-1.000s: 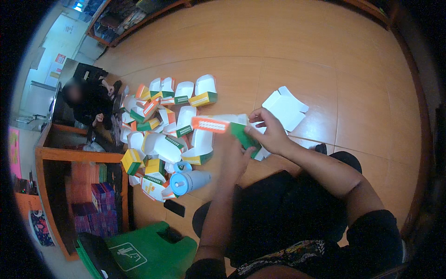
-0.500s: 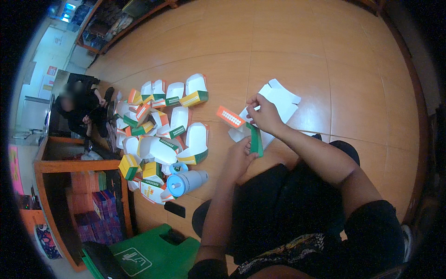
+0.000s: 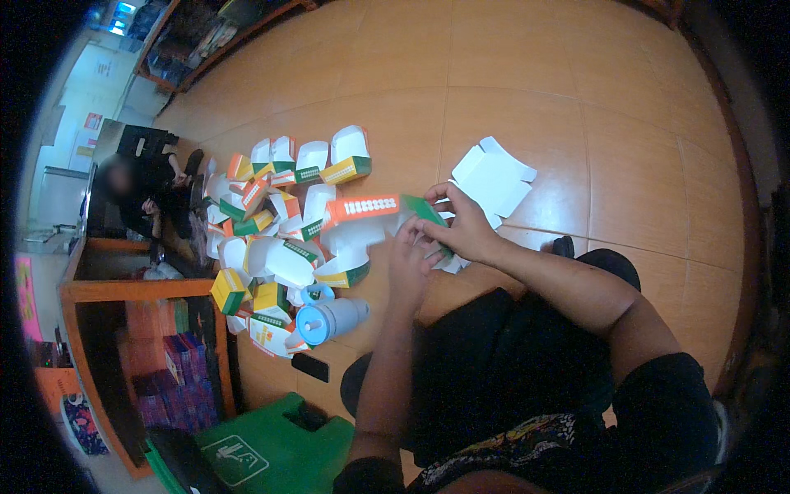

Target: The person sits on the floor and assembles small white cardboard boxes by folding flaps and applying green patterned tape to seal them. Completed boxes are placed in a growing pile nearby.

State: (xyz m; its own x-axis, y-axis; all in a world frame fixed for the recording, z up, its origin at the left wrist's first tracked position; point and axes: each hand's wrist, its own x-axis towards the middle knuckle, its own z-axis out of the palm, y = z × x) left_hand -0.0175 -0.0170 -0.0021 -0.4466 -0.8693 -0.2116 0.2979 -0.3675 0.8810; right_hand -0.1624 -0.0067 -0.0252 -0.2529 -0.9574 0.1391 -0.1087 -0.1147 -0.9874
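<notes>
A cardboard food box [image 3: 362, 207] with orange and green sides and a white inside is held between my two hands, over the near edge of the pile. My right hand [image 3: 471, 229] grips its green end, thumb and fingers closed on the panel. Under that same end, my left hand [image 3: 410, 257] has its bent fingers against the card; they are partly blurred. To the right of them lie flat white box blanks [image 3: 494, 179] on the floor, partly covered by my right hand.
Several folded boxes [image 3: 346, 158] in yellow, green and orange are heaped on the left. A blue tumbler [image 3: 333, 321] and a dark phone [image 3: 311, 368] lie near them. Beyond is a wooden shelf [image 3: 148, 290]; a green plastic piece [image 3: 271, 440] is lower left. Another person [image 3: 144, 198] sits far left.
The box has swung up and left, away from the flat blanks, and its orange side now reaches over the pile. My left hand has shifted slightly left, and the right hand has moved lower onto the green end.
</notes>
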